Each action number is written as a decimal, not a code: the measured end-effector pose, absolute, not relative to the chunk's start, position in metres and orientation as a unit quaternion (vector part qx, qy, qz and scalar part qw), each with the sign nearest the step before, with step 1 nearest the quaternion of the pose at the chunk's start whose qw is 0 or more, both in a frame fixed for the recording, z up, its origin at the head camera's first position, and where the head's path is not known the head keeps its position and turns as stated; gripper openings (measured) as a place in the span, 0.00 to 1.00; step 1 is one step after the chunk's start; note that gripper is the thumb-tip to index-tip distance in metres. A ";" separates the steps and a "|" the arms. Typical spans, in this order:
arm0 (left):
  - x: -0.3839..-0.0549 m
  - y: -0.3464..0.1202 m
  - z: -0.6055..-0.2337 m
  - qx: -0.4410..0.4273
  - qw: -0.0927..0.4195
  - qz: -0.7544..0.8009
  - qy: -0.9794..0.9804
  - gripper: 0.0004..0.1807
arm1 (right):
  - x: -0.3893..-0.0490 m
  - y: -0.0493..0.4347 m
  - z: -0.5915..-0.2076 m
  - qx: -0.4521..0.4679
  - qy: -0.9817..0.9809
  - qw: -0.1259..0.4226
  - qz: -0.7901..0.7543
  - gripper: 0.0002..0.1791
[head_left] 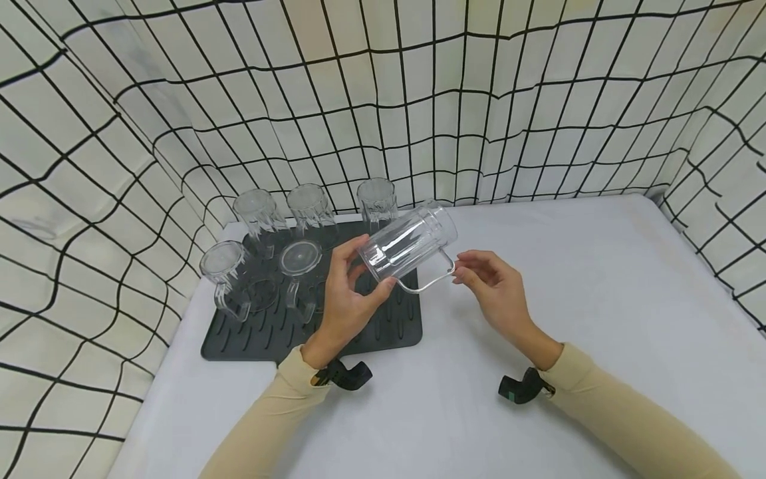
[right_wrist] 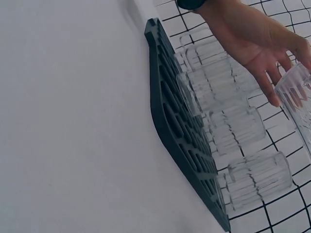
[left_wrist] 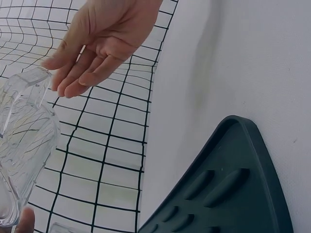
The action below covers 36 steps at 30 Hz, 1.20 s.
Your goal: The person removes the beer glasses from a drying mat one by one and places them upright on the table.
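Note:
A clear glass mug (head_left: 409, 241) is held tilted in the air above the right side of a dark drying mat (head_left: 391, 326). My left hand (head_left: 347, 293) grips its lower-left end, thumb on the near side and fingers on the far side. At the mug's handle, my right hand (head_left: 493, 289) pinches the outer bend between thumb and fingertips. The left wrist view shows the right thumb against the handle (left_wrist: 36, 77). Several more clear mugs, among them a front one (head_left: 299, 259), stand upside down on the mat's left and back parts.
A black wire grid (head_left: 431, 106) with pale sheeting behind it encloses the back and sides. White cloth covers the table (head_left: 598, 286). One upturned mug (head_left: 377, 199) stands at the mat's back edge, just behind the held mug.

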<state>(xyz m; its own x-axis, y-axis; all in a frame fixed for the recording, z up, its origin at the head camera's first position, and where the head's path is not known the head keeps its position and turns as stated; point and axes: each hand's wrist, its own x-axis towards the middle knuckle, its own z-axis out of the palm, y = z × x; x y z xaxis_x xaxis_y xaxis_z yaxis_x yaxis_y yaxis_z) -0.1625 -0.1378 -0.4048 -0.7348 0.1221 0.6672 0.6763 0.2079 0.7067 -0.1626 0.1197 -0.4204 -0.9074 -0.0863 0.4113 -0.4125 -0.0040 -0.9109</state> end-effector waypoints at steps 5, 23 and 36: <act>-0.162 -0.136 -0.405 -0.268 0.243 -0.568 -0.739 0.41 | -0.160 0.117 -0.424 0.190 -0.655 0.042 0.730 0.22; -0.161 -0.129 -0.407 -0.251 0.232 -0.569 -0.748 0.42 | -0.160 0.107 -0.432 0.202 -0.401 -0.102 0.888 0.13; -0.161 -0.123 -0.406 -0.247 0.212 -0.570 -0.754 0.41 | -0.155 0.100 -0.432 0.196 -0.284 -0.148 0.927 0.15</act>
